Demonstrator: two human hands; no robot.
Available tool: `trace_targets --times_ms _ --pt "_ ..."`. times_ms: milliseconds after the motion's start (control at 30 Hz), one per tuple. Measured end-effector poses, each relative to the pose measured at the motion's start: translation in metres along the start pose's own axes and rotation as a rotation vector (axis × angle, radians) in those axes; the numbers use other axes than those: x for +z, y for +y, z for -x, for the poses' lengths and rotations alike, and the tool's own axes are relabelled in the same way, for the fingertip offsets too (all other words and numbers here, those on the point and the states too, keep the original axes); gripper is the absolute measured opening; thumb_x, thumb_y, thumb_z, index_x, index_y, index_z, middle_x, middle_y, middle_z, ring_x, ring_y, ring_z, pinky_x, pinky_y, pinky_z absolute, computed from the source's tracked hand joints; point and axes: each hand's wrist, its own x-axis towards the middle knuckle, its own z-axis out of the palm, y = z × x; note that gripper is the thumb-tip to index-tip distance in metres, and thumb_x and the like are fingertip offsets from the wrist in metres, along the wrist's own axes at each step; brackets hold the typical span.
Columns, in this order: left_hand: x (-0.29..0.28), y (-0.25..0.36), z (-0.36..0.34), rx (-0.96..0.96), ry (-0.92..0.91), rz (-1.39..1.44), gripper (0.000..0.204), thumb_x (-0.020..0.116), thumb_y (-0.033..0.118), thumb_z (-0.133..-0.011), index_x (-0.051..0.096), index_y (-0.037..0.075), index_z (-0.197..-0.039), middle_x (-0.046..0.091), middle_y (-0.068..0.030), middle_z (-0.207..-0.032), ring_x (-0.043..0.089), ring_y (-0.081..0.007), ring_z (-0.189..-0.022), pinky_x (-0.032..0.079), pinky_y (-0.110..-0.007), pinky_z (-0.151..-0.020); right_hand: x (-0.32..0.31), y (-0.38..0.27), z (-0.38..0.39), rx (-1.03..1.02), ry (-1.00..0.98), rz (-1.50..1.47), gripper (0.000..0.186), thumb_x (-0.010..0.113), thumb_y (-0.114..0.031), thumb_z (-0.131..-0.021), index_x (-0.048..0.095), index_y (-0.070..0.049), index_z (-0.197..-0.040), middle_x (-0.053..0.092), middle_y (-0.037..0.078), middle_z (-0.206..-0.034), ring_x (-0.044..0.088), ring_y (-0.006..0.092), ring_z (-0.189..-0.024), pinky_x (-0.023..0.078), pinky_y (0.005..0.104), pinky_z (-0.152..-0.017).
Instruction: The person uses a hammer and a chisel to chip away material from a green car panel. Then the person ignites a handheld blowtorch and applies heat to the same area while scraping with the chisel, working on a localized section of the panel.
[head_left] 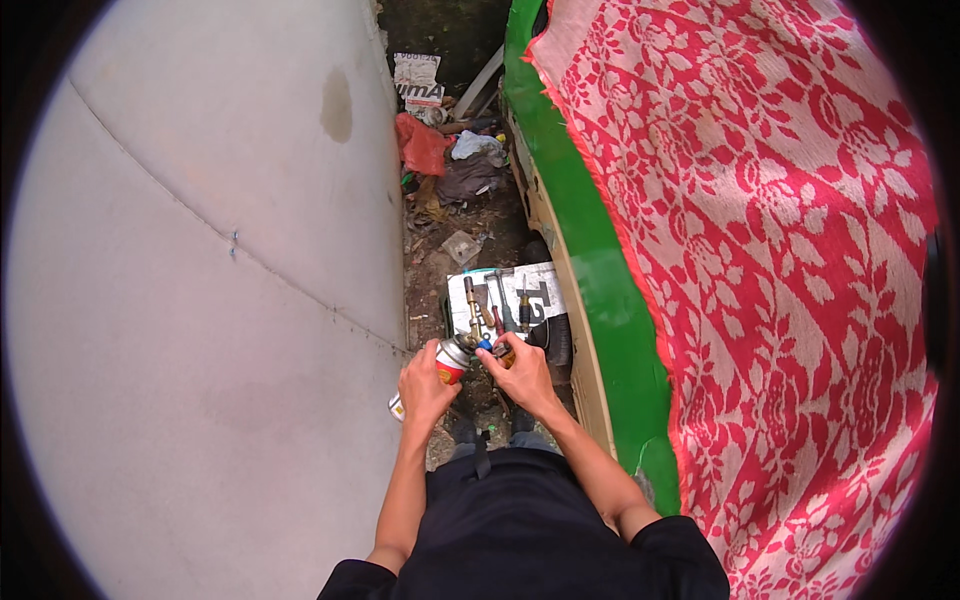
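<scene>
Two hands are clamped at waist height, the left hand around a gas canister, the right hand on its brass torch head, best kept aligned while turned.

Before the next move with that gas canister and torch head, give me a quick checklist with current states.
1. Left hand has the gas canister in its grip: ok, fingers wrap its body.
2. Right hand is on the brass torch head at the canister's top: ok, though fingers hide the joint.
3. Torch head seated on the canister: cannot tell, the joint is hidden.
4. Flame at the nozzle: none visible, ok.
5. Ground ahead free of burnables: not ok, rags and litter lie in the gap beyond.
6. Tools on the board below the hands: present, but too small to identify.
</scene>
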Motion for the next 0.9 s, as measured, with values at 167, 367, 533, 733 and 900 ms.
trace_targets --times_ms 167,367,533,733,900 --pt "0.007 0.003 0.002 0.0 0.015 -0.008 0.072 0.087 0.011 -0.058 0.055 0.007 -0.123 0.067 -0.0164 -0.104 0.065 -0.0378 -0.099 0.05 -0.048 -0.084 0.013 0.012 0.001 -0.119 0.087 0.081 0.029 0.073 -0.025 -0.088 0.065 0.002 -0.091 0.065 0.019 -0.063 0.067 0.03 -0.056 0.049 0.0403 -0.054" --pt "0.007 0.0 0.007 0.001 0.02 -0.016 0.073 0.087 0.01 -0.058 0.055 0.007 -0.123 0.067 -0.0162 -0.103 0.065 -0.0377 -0.099 0.05 -0.048 -0.083 0.016 0.008 0.004 -0.115 0.104 0.026 0.028 0.071 -0.022 -0.09 0.064 0.005 -0.081 0.061 0.02 -0.059 0.064 0.0303 -0.051 0.047 0.0403 -0.052" --pt "0.006 0.0 0.008 0.005 0.033 -0.009 0.071 0.086 0.011 -0.058 0.055 0.007 -0.122 0.068 -0.0192 -0.105 0.065 -0.0427 -0.097 0.053 -0.05 -0.081 0.013 0.0 0.006 -0.028 0.065 -0.005 0.032 0.069 -0.024 -0.09 0.066 0.006 -0.08 0.063 0.022 -0.062 0.066 0.0368 -0.057 0.049 0.0419 -0.054" --pt "0.005 0.001 0.008 0.004 0.04 -0.007 0.071 0.085 0.011 -0.058 0.055 0.007 -0.122 0.068 -0.0192 -0.105 0.065 -0.0428 -0.097 0.054 -0.05 -0.081 0.01 -0.005 0.006 -0.022 0.073 -0.034 0.031 0.069 -0.024 -0.09 0.068 0.006 -0.081 0.061 0.02 -0.058 0.065 0.0296 -0.052 0.048 0.0394 -0.053" --pt "0.008 0.0 0.008 0.008 0.056 0.001 0.07 0.085 0.01 -0.058 0.056 0.006 -0.121 0.068 -0.0192 -0.106 0.065 -0.0427 -0.097 0.054 -0.05 -0.081 0.017 0.009 0.004 0.084 0.046 -0.165 0.035 0.067 -0.026 -0.093 0.068 0.004 -0.076 0.061 0.011 -0.053 0.061 0.0157 -0.048 0.046 0.035 -0.05"
